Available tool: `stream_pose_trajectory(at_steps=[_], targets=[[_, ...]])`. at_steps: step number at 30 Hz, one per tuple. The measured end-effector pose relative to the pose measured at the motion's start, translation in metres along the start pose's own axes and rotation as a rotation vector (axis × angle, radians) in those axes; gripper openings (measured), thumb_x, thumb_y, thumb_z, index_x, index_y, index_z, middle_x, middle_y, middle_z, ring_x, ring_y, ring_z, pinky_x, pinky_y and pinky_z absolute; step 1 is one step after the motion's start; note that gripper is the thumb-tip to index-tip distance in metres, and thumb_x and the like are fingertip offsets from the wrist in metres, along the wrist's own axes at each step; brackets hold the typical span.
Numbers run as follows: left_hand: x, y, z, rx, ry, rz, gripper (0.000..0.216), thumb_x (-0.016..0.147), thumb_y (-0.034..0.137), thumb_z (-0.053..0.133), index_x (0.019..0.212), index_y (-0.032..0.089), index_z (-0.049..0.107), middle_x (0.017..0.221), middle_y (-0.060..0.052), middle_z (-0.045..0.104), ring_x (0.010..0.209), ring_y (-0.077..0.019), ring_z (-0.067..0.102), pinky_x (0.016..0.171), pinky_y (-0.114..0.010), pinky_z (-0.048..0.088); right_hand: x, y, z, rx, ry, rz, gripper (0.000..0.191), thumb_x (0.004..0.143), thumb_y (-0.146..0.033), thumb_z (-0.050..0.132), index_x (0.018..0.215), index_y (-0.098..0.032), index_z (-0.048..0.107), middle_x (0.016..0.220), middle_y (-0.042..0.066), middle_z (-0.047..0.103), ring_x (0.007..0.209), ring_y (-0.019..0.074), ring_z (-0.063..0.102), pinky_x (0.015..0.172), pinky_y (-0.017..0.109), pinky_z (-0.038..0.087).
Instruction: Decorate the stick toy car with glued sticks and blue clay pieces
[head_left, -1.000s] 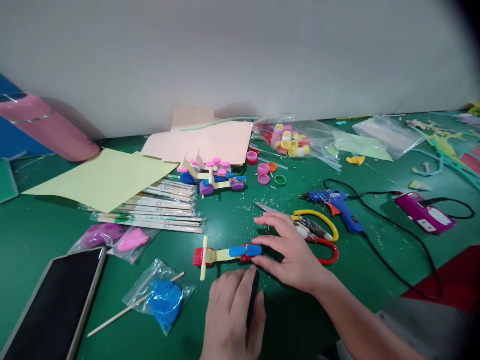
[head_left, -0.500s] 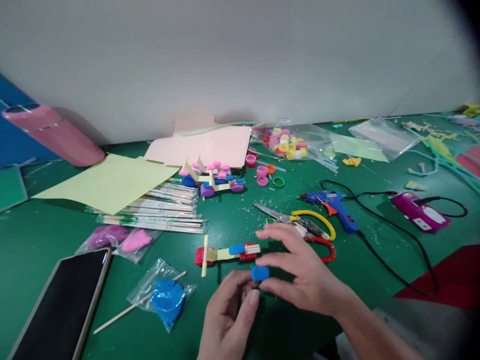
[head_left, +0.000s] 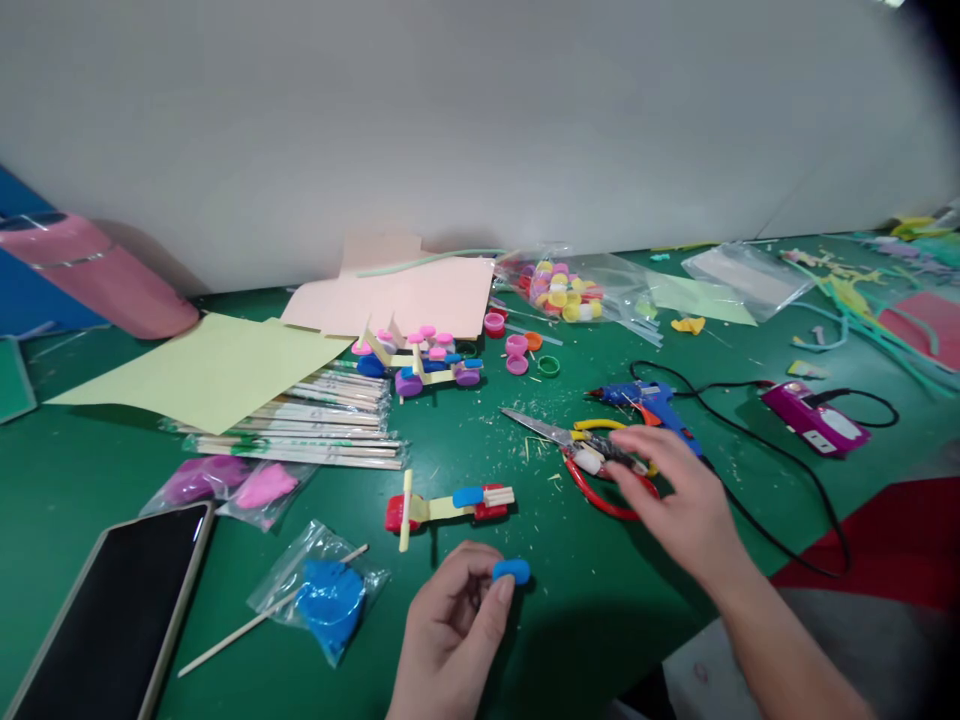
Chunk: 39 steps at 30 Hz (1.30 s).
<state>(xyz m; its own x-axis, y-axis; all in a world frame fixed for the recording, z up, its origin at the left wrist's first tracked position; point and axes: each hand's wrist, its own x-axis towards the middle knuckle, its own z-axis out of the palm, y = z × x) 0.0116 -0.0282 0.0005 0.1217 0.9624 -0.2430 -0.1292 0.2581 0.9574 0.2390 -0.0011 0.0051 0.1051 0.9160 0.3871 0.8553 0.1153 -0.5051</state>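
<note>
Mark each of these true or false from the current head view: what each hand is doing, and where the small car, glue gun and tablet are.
1. The left hand pinches a blue cap. True.
2. The right hand grips the glue gun. False: it is over the scissors; the gun lies beyond it.
3. The small car lies on the table, touched by neither hand. True.
4. The tablet leans upright against the wall. False: it lies flat at the near left.

matt green table (head_left: pixel 90 480), glossy plastic cap (head_left: pixel 511 571), wooden sticks (head_left: pixel 315 420)
</note>
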Motion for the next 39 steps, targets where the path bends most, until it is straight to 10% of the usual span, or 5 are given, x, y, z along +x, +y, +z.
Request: stream_pose_trajectory(at_steps=[7,13,20,27,39], targets=[[0.002,0.003,-0.002,0.089,-0.115,0.031,0.008,0.074,0.026,0.061,0.071,0.019,0.062,0.070,-0.001,0.052,0.059,-0.0114,0.046,0.052,-0.022,0.037,0.029,0.079,-0.027,-0.218,0.066,0.331,0.038,0.069,-0.031,0.055,0.103,-0.012,0.055,0.099,0.016,0.054,0.083,0.0274,0.056,0.069,0.041,0.046],[0.004,0.000,-0.007,0.230,-0.147,0.163,0.010,0.078,0.027,0.056,0.075,0.019,0.060,0.071,-0.002,0.053,0.066,-0.0142,0.049,0.058,-0.025,0.040,0.041,0.094,-0.020,-0.161,-0.122,0.491,0.027,0.057,-0.031,0.062,0.081,-0.017,0.060,0.065,0.003,0.060,0.055,0.0189,0.054,0.055,0.031,0.041],[0.002,-0.006,-0.007,0.499,-0.124,0.411,0.005,0.080,0.019,0.053,0.080,0.018,0.058,0.078,-0.003,0.056,0.071,-0.0138,0.055,0.063,-0.025,0.046,0.038,0.071,-0.039,0.049,-0.092,0.564,0.026,0.067,-0.036,0.057,0.084,-0.018,0.052,0.069,0.005,0.059,0.063,0.0209,0.053,0.058,0.032,0.039],[0.002,-0.019,-0.009,0.910,0.174,0.775,0.011,0.075,0.011,0.057,0.085,0.017,0.057,0.098,-0.011,0.055,0.089,-0.0207,0.056,0.074,-0.034,0.048,0.017,0.023,-0.050,0.538,-0.352,0.422,0.018,0.082,-0.038,0.050,0.083,-0.020,0.050,0.061,-0.001,0.053,0.059,0.0137,0.052,0.056,0.024,0.042],[0.005,-0.024,-0.013,1.164,0.174,0.703,0.005,0.075,0.015,0.056,0.079,0.019,0.059,0.113,-0.016,0.051,0.093,-0.0285,0.050,0.072,-0.047,0.048,-0.021,-0.015,-0.039,0.271,-0.508,0.167,0.019,0.083,-0.034,0.049,0.096,-0.022,0.056,0.085,0.003,0.062,0.070,0.0167,0.059,0.062,0.026,0.052]])
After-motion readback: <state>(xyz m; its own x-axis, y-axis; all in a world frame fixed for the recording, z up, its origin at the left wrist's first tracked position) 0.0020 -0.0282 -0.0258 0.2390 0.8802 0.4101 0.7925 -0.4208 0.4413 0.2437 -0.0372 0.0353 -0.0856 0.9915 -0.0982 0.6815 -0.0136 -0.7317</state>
